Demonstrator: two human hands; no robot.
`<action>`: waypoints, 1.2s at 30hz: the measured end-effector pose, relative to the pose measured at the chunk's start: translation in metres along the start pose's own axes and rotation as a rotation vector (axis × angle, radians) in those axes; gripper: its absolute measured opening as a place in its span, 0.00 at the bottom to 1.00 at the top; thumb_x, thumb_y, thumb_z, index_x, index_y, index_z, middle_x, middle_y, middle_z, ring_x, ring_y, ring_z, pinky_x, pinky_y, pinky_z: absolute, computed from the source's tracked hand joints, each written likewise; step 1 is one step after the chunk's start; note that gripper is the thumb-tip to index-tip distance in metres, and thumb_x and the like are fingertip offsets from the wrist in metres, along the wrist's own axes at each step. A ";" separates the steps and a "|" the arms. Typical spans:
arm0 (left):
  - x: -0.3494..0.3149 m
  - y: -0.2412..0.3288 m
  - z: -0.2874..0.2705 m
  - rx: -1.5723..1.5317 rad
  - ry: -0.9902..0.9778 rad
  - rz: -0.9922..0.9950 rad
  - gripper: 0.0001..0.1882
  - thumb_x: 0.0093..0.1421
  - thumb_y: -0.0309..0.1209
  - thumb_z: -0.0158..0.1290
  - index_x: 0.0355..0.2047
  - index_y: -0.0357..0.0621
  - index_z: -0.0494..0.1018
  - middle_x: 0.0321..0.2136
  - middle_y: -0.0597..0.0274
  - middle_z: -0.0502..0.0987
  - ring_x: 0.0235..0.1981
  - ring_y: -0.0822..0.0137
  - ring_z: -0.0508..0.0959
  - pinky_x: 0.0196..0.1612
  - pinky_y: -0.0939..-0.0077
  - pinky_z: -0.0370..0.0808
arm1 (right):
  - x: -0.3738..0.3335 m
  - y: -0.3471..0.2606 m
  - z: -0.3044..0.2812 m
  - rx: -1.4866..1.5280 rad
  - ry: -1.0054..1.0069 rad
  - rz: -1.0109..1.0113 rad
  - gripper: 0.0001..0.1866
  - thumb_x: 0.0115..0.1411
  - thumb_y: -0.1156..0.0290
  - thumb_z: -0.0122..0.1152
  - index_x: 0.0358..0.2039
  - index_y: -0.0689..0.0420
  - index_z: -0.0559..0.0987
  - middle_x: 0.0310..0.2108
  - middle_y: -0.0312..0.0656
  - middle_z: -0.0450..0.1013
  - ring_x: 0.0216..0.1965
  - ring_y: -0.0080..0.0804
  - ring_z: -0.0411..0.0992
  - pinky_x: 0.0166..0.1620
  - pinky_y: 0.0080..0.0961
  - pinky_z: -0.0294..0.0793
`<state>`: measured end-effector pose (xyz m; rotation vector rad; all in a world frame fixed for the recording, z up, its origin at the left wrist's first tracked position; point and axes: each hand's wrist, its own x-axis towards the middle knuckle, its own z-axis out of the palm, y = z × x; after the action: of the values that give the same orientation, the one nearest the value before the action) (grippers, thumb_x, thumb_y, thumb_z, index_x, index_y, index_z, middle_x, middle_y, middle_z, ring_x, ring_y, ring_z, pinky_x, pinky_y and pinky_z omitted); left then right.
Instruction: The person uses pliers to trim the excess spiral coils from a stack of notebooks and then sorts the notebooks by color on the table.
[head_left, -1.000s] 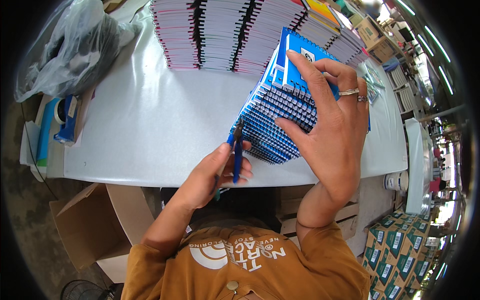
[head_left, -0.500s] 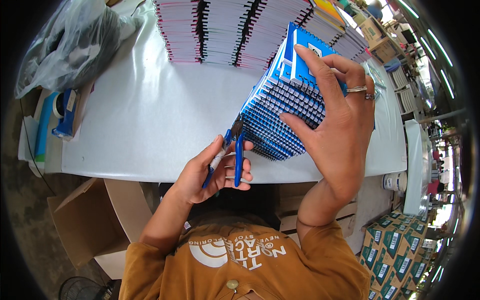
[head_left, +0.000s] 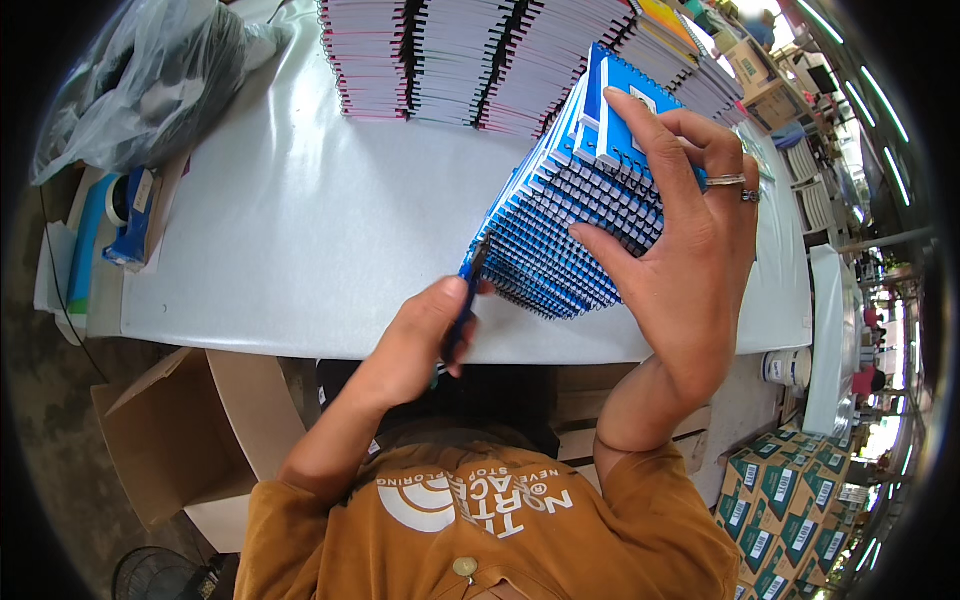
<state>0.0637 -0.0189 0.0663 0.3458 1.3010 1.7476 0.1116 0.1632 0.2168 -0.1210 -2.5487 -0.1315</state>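
Observation:
A tall stack of blue spiral-bound notebooks stands near the front edge of the table, its wire bindings facing me. My left hand is wrapped around blue-handled cutting pliers, whose dark jaws reach the bindings at the left corner of the stack. Across the upper right of the stack lies my right hand, fingers spread, with rings on it. Its index fingertip rests on the top notebook's cover and the thumb touches the bindings on the front face.
Tall piles of bound books line the table's far side. A clear plastic bag sits at the far left, above a tape dispenser. An open cardboard box is at lower left; patterned cartons stand at lower right.
My left hand has turned and closed around the pliers, whose handles were spread apart before. The pliers stay at the stack's left corner. My right hand keeps its place on the stack.

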 end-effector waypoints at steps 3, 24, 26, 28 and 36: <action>0.003 -0.006 0.013 1.005 0.484 0.331 0.27 0.65 0.51 0.36 0.52 0.41 0.64 0.32 0.61 0.72 0.31 0.64 0.75 0.32 0.62 0.72 | 0.000 0.001 0.002 -0.012 -0.004 -0.004 0.45 0.26 0.72 0.76 0.52 0.40 0.72 0.42 0.34 0.65 0.43 0.36 0.64 0.49 0.34 0.65; 0.005 -0.017 -0.010 -0.500 -0.284 -0.101 0.29 0.67 0.52 0.29 0.53 0.42 0.64 0.31 0.59 0.72 0.31 0.67 0.75 0.34 0.73 0.73 | 0.000 0.006 0.003 -0.009 0.008 -0.024 0.46 0.25 0.71 0.76 0.53 0.41 0.72 0.42 0.34 0.65 0.43 0.36 0.64 0.48 0.34 0.65; 0.003 -0.013 -0.003 -0.001 -0.025 -0.029 0.27 0.67 0.49 0.32 0.53 0.41 0.64 0.31 0.59 0.72 0.31 0.68 0.74 0.34 0.75 0.72 | 0.001 0.005 0.004 -0.005 0.011 -0.032 0.46 0.25 0.71 0.76 0.53 0.41 0.72 0.42 0.34 0.65 0.44 0.36 0.64 0.48 0.34 0.65; 0.004 -0.019 0.005 0.440 0.228 0.160 0.26 0.67 0.48 0.35 0.52 0.40 0.65 0.30 0.60 0.71 0.30 0.69 0.74 0.33 0.75 0.70 | 0.000 0.005 0.004 0.003 0.010 -0.039 0.46 0.25 0.71 0.76 0.53 0.41 0.72 0.42 0.34 0.66 0.44 0.36 0.64 0.48 0.34 0.65; 0.003 -0.026 -0.003 -0.160 -0.079 -0.034 0.29 0.66 0.51 0.31 0.56 0.42 0.61 0.36 0.59 0.73 0.38 0.65 0.75 0.41 0.69 0.72 | -0.003 0.003 0.000 0.226 0.192 -0.159 0.34 0.33 0.68 0.72 0.46 0.45 0.73 0.39 0.35 0.67 0.41 0.34 0.66 0.41 0.33 0.68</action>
<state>0.0727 -0.0176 0.0420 0.2966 1.0974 1.7779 0.1141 0.1664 0.2156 0.1736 -2.3598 0.0804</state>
